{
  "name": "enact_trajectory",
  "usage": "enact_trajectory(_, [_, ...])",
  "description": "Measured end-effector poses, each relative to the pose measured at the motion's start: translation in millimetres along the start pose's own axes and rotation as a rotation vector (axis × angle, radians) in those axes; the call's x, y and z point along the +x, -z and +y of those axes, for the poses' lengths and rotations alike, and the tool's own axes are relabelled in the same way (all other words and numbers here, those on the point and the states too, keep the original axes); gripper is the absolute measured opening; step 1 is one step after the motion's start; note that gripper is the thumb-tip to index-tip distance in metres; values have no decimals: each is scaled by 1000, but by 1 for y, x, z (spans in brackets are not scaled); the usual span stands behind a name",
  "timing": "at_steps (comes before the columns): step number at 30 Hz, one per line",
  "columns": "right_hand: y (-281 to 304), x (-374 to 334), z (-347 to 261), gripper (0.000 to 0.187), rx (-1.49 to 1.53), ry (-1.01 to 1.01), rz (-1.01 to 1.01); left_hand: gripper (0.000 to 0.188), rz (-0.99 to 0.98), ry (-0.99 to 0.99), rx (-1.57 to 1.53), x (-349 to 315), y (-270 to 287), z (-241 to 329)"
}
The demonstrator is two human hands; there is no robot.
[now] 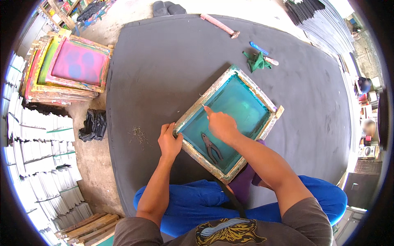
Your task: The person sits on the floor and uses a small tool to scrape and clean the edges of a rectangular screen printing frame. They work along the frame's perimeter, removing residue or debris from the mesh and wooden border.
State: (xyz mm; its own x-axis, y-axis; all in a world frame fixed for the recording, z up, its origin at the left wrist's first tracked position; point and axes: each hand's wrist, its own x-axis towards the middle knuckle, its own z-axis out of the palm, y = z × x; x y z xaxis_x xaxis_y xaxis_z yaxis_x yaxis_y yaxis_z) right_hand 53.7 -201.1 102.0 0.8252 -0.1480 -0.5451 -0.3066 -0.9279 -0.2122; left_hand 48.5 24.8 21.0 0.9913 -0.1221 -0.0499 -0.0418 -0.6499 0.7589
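Observation:
A wooden screen-printing frame (191,113) with teal mesh (230,102) lies tilted in front of my crossed legs. My left hand (169,141) is closed around its left corner, thumb on the near rail and fingers on the outer side. My right hand (222,125) reaches over the mesh, its fingers drawn together at the inner edge of the upper-left rail. A tiny pale bit shows at the fingertips, too small to name. Pliers (211,147) with dark handles rest on the mesh below my right hand.
Thin wire-like scraps (139,135) lie left of the frame on the dark mat (156,65). Beyond it are a hammer (220,26), a blue cutter (259,48), a green cloth (256,61) and a marker (271,61). Stacked screens (78,63) and a black bag (93,125) stand left.

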Motion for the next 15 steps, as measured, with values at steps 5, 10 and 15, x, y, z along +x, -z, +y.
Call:
enact_trajectory(5, [-26,23,45,45,601,147,169,50,-6,-13,-8,5,-2,8])
enact_trajectory(10, [-11,4,17,47,268,38,90,49,18,-29,24,1,-1,0])
enact_trajectory(15, [-19,17,37,55,977,-135,-179,50,28,-44,10,1,-1,-1])
